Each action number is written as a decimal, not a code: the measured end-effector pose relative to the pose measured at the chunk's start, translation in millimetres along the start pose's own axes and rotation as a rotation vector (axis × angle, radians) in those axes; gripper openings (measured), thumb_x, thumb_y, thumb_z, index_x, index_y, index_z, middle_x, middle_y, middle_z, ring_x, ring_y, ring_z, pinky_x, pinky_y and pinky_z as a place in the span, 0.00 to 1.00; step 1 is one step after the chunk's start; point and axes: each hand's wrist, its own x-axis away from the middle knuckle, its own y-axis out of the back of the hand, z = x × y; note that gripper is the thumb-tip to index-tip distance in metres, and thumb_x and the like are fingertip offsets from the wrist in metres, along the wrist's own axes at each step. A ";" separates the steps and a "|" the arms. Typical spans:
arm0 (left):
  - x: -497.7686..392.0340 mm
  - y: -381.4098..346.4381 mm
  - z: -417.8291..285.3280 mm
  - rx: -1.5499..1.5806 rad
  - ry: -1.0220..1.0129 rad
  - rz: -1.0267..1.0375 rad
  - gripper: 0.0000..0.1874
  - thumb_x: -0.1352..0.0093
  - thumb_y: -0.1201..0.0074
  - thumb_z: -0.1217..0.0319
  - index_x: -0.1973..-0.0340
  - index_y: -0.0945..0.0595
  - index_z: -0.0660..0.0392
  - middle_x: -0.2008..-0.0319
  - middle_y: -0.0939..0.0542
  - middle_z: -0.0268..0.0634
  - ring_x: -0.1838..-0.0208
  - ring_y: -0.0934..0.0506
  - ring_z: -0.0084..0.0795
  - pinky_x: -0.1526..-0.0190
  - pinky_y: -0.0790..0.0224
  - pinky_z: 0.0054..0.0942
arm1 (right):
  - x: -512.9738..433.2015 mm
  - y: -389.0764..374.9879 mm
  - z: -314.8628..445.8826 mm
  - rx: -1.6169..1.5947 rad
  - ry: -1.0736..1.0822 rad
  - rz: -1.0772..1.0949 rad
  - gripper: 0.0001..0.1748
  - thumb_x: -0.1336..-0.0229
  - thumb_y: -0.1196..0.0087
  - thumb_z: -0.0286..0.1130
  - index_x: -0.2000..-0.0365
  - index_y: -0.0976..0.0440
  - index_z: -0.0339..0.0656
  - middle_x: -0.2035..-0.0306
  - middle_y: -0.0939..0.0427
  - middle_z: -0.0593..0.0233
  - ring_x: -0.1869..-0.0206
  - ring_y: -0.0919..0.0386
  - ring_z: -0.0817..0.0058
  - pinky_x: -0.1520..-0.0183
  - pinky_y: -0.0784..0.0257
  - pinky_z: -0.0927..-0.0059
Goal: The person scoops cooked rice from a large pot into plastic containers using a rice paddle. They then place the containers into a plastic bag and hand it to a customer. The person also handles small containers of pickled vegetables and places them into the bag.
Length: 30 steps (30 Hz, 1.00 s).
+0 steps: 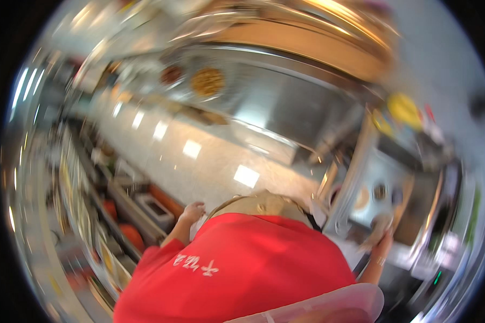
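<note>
My left hand [194, 211] hangs beside my body at the left, over the tiled floor and near a counter. Its fingers look loosely bent, and I see nothing in it. Out to the right, my right hand [383, 243] reaches over the edge of a work counter. A blurred greyish-beige thing [376, 231] is at its fingers; whether the hand grips it or only touches it, I cannot tell. Just beyond, a pale worktop [365, 179] bears a small dark round container [380, 191] and a round beige thing [362, 198].
Ahead stands a steel counter [291, 101] with a tray of yellowish food [207, 81] and a reddish-brown dish [171, 74]. Shiny floor [210, 155] runs between the counters. At left, a counter holds bins, a grey container [155, 210] among them. A yellow object [404, 110] is far right.
</note>
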 end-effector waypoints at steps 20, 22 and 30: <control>64.9 213.7 133.1 0.969 -0.258 -0.430 0.41 0.27 0.47 0.46 0.27 0.38 0.58 0.28 0.34 0.53 0.25 0.37 0.45 0.26 0.49 0.40 | 483.7 -676.2 -333.0 0.722 -0.454 1.839 0.19 0.28 0.50 0.28 0.40 0.31 0.32 0.43 0.23 0.60 0.43 0.23 0.70 0.40 0.27 0.65; 49.0 253.6 141.9 1.087 -0.313 -0.404 0.41 0.27 0.45 0.48 0.28 0.38 0.62 0.29 0.33 0.50 0.25 0.37 0.43 0.26 0.50 0.39 | 505.8 -709.9 -363.4 0.751 -0.497 1.838 0.19 0.27 0.50 0.28 0.40 0.31 0.33 0.43 0.23 0.60 0.42 0.24 0.70 0.39 0.28 0.65; -69.6 416.6 187.9 1.106 -0.314 -0.349 0.32 0.30 0.37 0.62 0.35 0.29 0.61 0.39 0.23 0.42 0.36 0.27 0.34 0.33 0.38 0.34 | 536.6 -888.9 -474.3 0.815 -0.517 1.905 0.24 0.30 0.47 0.25 0.36 0.35 0.32 0.39 0.26 0.59 0.39 0.27 0.70 0.36 0.31 0.65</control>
